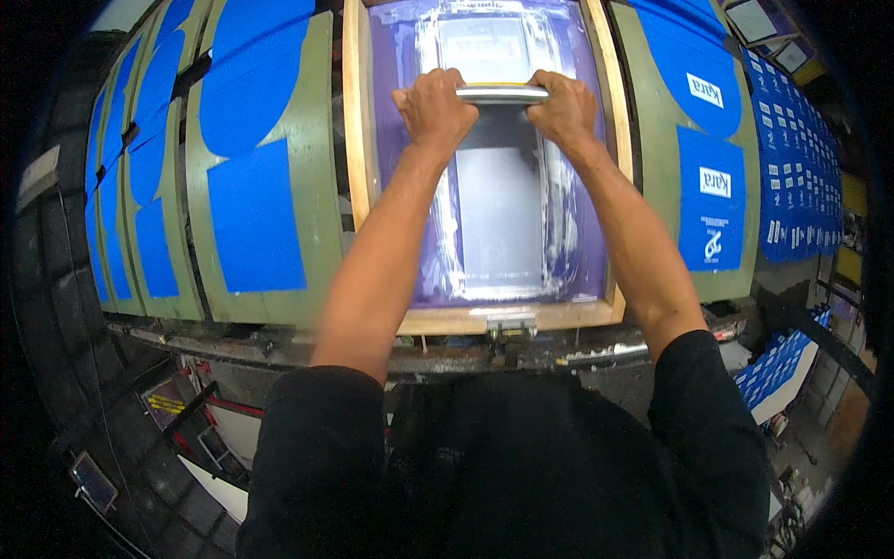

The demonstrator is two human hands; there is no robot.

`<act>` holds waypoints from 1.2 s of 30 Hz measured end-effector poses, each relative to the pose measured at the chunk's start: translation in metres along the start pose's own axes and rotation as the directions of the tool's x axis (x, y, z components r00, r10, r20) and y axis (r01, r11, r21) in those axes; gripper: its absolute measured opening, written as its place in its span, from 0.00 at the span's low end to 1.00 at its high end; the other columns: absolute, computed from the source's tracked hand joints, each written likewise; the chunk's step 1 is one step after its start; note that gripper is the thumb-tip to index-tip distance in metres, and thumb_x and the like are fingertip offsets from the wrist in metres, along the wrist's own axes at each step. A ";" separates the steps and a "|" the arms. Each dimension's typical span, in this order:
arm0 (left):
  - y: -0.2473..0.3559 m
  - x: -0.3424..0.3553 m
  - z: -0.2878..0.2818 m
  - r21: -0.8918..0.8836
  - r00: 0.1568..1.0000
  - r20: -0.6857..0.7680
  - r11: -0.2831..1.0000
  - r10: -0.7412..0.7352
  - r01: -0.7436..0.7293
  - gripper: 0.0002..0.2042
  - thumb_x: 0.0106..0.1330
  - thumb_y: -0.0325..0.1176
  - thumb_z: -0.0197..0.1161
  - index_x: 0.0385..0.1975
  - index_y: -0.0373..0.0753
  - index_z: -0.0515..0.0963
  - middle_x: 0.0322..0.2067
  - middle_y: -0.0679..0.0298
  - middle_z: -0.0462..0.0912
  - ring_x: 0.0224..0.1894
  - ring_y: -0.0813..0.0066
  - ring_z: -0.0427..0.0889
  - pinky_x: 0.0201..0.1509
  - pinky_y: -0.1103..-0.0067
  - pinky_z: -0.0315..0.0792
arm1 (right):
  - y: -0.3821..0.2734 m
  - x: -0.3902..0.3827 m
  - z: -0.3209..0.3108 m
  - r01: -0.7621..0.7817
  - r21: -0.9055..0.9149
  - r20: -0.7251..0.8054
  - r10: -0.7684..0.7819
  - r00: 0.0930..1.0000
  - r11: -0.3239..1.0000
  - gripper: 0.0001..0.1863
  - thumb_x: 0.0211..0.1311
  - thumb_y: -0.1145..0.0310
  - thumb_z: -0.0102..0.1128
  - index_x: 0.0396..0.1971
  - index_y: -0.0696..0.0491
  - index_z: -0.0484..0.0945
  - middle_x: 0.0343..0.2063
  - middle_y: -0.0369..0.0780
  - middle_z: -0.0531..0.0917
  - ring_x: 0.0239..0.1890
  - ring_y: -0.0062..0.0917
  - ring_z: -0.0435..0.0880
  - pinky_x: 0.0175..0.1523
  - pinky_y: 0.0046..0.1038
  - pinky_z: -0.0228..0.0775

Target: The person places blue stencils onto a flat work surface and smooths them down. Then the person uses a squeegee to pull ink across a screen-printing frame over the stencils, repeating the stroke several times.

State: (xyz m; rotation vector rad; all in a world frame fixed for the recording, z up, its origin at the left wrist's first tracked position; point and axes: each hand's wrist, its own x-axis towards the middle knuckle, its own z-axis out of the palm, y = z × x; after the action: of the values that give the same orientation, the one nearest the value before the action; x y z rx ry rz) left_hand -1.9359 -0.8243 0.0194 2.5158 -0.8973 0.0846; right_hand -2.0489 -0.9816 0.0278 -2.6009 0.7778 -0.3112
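Note:
Both of my arms reach forward over a screen printing frame (358, 121) with wooden sides and a purple mesh (410, 252). Between my hands a squeegee (503, 94) with a silvery, bar-like handle lies crosswise on the mesh. My left hand (436, 110) is closed round its left end, and my right hand (564, 107) grips the right end. White ink (456, 224) streaks the mesh around a paler rectangular area in the middle. The squeegee's lower edge is hidden from me.
Green boards with blue fabric pieces stand on both sides, one board (321, 186) at left and another (652, 214) at right. The right-hand pieces carry white prints. A dark rail (391, 352) runs along the near edge. More printed blue fabric (801, 168) lies at far right.

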 end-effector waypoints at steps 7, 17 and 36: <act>0.012 -0.142 -0.021 -0.026 1.000 -0.006 1.000 0.018 -0.018 0.06 0.48 0.27 0.67 0.26 0.46 0.82 0.28 0.68 0.81 0.37 0.68 0.81 0.43 0.68 0.60 | -0.008 -0.143 -0.009 -0.018 -0.033 0.039 0.019 0.999 0.999 0.16 0.43 0.73 0.70 0.35 0.43 0.86 0.36 0.35 0.88 0.39 0.33 0.87 0.43 0.35 0.79; 0.031 -0.286 -0.050 -0.045 0.997 -0.053 0.997 0.053 -0.055 0.11 0.42 0.25 0.66 0.27 0.46 0.80 0.29 0.68 0.79 0.37 0.67 0.80 0.43 0.68 0.59 | -0.008 -0.289 -0.016 0.091 0.007 -0.072 -0.091 0.993 0.996 0.16 0.37 0.75 0.70 0.31 0.44 0.83 0.29 0.35 0.85 0.35 0.33 0.85 0.40 0.35 0.78; 0.024 -0.027 -0.035 -0.053 0.989 -0.081 0.990 0.125 -0.130 0.10 0.46 0.26 0.63 0.30 0.41 0.84 0.29 0.60 0.83 0.37 0.59 0.82 0.42 0.64 0.64 | 0.013 -0.034 -0.033 0.193 0.020 -0.184 -0.186 0.965 0.981 0.10 0.43 0.74 0.67 0.31 0.51 0.85 0.28 0.43 0.86 0.32 0.37 0.86 0.39 0.36 0.78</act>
State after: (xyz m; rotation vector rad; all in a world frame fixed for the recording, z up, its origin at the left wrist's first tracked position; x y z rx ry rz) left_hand -1.9687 -0.8093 0.0548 2.3825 -1.0138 0.1933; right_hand -2.0930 -0.9825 0.0481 -2.6416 0.5740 -0.6208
